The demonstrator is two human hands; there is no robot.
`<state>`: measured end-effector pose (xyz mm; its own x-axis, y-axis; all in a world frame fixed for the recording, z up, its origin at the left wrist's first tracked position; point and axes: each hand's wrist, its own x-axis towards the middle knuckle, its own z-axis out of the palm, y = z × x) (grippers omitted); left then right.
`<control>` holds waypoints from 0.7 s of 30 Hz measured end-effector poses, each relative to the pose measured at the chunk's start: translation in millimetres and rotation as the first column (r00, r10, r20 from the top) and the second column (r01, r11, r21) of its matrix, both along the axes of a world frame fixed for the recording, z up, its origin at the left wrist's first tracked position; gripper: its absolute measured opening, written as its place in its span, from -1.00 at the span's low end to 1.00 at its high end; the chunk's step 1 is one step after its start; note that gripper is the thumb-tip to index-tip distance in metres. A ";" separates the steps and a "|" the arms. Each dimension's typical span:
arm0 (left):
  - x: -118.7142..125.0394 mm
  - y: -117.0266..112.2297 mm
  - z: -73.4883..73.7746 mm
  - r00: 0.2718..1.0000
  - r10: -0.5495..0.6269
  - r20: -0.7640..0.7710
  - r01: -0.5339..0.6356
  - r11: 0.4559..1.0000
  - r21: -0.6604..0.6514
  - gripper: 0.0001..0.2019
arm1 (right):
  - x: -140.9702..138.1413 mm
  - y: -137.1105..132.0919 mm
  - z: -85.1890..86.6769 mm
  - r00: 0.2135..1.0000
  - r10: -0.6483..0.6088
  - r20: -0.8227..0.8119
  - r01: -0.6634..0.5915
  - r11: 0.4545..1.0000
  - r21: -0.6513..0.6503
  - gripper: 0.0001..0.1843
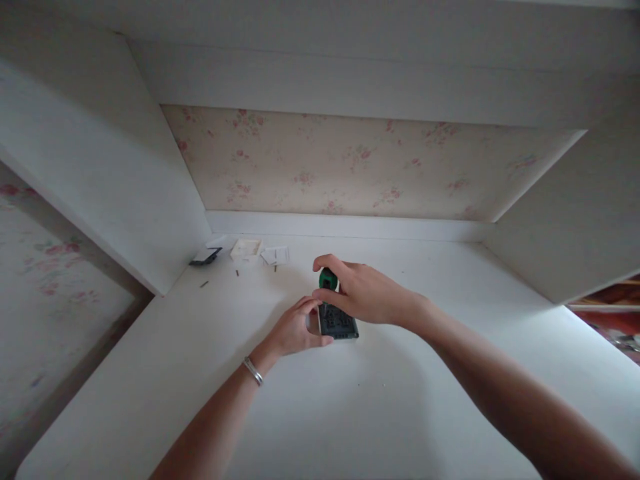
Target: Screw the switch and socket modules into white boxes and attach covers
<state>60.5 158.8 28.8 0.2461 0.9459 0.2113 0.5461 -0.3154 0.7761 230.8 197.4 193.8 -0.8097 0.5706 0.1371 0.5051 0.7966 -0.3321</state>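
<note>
White flat table (310,420): black rectangular plastic-looking block (341,327), mid-top, nearer back edge; left hand (295,327), fingers and thumb clamped on block's left side, best firm; right hand (367,290), fingers closed round green-and-black-handled screwdriver (328,279), best square, steadily pressed; toward back-left corner, small dark screw-like pieces (275,269), best undisturbed.

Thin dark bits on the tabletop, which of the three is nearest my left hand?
The rightmost thin bit, just in front of a pale flat item. The middle bit and the slanted leftmost bit lie farther from your left hand.
</note>
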 end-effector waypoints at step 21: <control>12.0 -2.1 1.4 0.974 0.054 -0.220 -0.043 0.998 0.055 -0.22 | 7.1 6.3 21.8 0.955 -0.067 0.289 0.019 0.986 0.167 -0.62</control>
<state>72.5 156.7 30.2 0.2459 0.9476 0.2037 0.7181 -0.3193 0.6184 237.8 203.6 215.6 -0.8033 0.5955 -0.0097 0.5955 0.8026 -0.0343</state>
